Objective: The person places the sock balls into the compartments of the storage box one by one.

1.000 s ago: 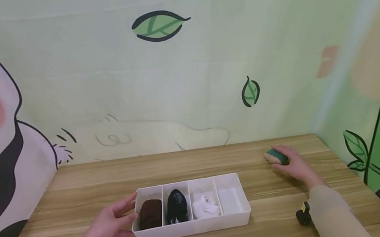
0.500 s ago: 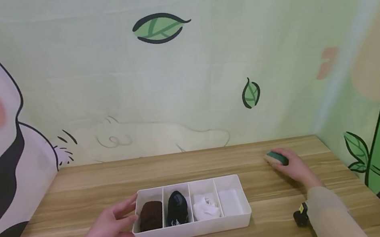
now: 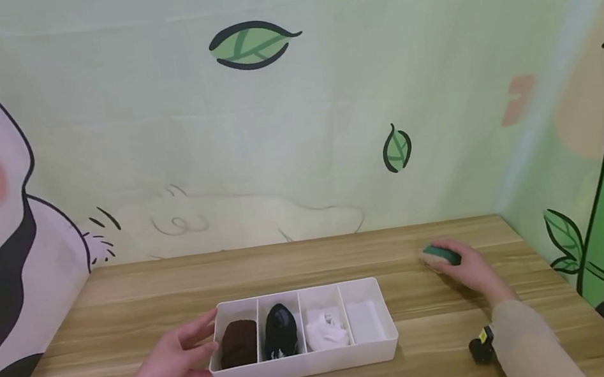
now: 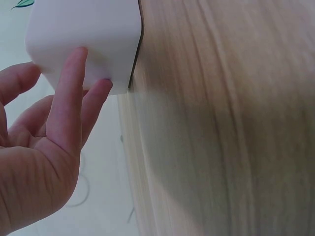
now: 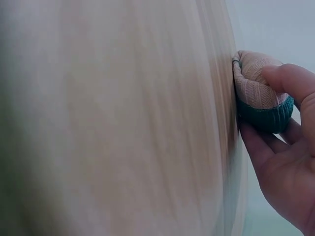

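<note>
My right hand [image 3: 466, 265] holds a rolled-up sock [image 3: 441, 254], beige-pink with a green part, at the tabletop's far right. In the right wrist view the thumb lies on the sock's ribbed beige side [image 5: 258, 81] and the fingers curl under its green part. My left hand [image 3: 172, 361] rests its extended fingertips against the left end of a white divided box [image 3: 303, 363]. From left to right the box holds a dark brown rolled bundle [image 3: 239, 342], a glossy black bundle [image 3: 280, 330] and a crumpled white cloth bundle [image 3: 327, 332]. The rightmost compartment shows its bare floor.
The wood-grain table [image 3: 289, 264] runs back to a pale green printed backdrop [image 3: 292, 119] with a panda and leaves. A small black camera [image 3: 481, 347] sits at the right sleeve [image 3: 533, 346].
The right hand and the sock have shifted very slightly, the sock turning a little in the grasp. The left hand and the box stay in place.
</note>
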The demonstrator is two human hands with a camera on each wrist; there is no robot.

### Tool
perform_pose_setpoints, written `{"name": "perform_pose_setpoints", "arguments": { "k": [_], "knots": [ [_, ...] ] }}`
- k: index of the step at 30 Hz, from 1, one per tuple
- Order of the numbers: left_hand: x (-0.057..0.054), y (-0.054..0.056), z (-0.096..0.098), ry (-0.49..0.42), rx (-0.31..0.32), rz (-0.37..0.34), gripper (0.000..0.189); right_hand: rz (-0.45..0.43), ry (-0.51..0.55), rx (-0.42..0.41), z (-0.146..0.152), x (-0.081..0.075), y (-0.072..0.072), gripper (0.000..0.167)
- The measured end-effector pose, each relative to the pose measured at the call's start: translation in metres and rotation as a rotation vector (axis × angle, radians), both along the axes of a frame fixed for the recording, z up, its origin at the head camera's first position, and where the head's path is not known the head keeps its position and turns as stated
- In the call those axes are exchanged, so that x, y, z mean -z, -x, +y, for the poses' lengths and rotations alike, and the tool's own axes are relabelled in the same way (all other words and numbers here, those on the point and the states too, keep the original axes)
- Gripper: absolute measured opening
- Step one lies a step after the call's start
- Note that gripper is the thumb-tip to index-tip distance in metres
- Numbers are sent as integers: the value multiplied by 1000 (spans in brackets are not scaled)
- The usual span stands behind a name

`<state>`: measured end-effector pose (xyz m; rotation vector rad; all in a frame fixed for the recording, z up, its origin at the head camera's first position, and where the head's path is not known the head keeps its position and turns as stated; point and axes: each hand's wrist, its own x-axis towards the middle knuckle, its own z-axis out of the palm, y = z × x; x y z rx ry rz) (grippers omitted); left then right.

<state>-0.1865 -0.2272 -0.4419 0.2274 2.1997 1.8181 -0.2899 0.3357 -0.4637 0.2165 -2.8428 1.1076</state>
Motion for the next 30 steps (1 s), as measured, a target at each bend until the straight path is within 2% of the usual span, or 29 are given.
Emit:
{"name": "perform_pose_setpoints", "arguments": {
  "k": [9,14,30],
  "knots": [
    [-2,1,0,7,-16,-11,71,8,-11,-2,0,0,-6,52],
    [-1,-1,0,4,-3,-5,70,5,-25,-8,-2,-2,-10,52],
    [0,1,0,9,-17,-13,71,41,-8,-48,-19,-25,-22,47]
  ]
}}
